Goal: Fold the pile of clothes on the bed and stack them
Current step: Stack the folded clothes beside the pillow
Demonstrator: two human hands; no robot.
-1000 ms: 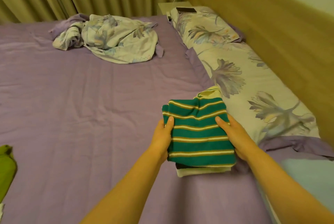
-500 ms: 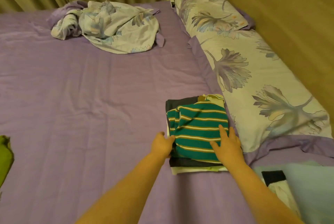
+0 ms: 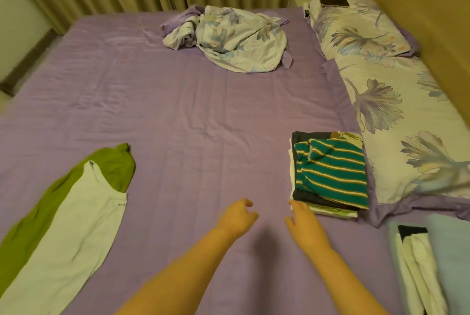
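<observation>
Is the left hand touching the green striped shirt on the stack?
Apart. The head view shows the left hand over bare purple sheet, with sheet visible between it and the striped shirt on the stack.

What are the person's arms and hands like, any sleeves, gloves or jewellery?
Both forearms are bare as far as the frame shows: no sleeves reach into view. The left hand and right hand wear no gloves, and no watch, bracelet or ring is visible.
</observation>
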